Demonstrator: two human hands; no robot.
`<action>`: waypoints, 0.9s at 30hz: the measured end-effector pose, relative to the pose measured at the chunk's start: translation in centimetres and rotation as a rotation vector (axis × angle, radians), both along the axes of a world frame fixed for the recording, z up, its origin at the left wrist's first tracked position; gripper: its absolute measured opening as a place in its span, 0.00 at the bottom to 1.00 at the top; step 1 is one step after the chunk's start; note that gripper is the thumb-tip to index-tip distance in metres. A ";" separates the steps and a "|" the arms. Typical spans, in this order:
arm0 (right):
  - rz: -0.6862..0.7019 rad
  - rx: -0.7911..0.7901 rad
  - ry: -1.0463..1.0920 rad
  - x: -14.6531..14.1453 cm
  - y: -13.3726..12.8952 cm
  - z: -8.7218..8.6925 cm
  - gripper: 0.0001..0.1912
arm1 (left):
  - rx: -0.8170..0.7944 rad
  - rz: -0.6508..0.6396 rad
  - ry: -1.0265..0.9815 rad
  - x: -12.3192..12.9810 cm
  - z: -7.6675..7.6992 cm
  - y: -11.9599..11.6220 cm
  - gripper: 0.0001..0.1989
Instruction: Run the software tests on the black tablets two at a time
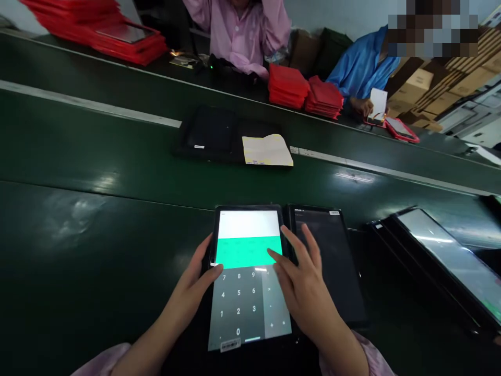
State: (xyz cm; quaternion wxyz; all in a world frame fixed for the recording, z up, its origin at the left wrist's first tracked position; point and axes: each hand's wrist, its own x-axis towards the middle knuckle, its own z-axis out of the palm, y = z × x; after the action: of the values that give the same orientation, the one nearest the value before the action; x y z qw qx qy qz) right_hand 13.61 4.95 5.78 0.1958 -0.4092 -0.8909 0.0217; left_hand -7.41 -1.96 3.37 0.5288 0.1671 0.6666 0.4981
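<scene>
A tablet showing a calculator keypad under a green band and a white area lies in front of me. My left hand grips its left edge, thumb on the front by the 7 key. Over the tablet's right side, my right hand has its fingers spread, with the index fingertip at the green band; it holds nothing. A second tablet with a dark screen lies just right of the first, partly behind my right hand. Small labels show on both tablets.
Further tablets are stacked at the right. Ahead lie a black tray and a white paper. Red pouches are piled on the far bench. Two people sit across; one in blue holds a white item.
</scene>
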 end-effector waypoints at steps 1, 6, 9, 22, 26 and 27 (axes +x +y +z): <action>-0.029 0.011 0.020 0.1 0.0 0.0 0.19 | 0.010 -0.014 -0.010 0.0 0.2 0.0 0.36; -0.007 0.031 0.032 -0.5 -0.2 -0.4 0.19 | 0.028 -0.030 -0.048 -0.1 0.2 0.1 0.38; 0.003 0.033 0.043 -0.7 -0.1 -0.8 0.19 | 0.004 -0.005 -0.073 -0.2 0.2 0.2 0.38; 0.209 -0.155 0.033 -2.4 -1.6 0.9 0.19 | 0.071 -0.138 -0.068 -1.8 -2.0 0.2 0.47; -0.048 -0.008 0.179 -1.0 -0.3 -0.2 0.19 | 0.054 -0.160 -0.086 -1.8 -2.2 0.1 0.48; -0.095 0.021 0.184 -0.8 -0.1 -0.5 0.19 | 0.059 -0.140 -0.096 -1.7 -1.9 0.1 0.47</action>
State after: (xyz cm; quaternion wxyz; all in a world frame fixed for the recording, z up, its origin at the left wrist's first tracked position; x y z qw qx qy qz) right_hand 12.82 4.87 5.27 0.2821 -0.4451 -0.8489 0.0406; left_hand -9.08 -1.90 1.47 0.5886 0.2048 0.6121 0.4868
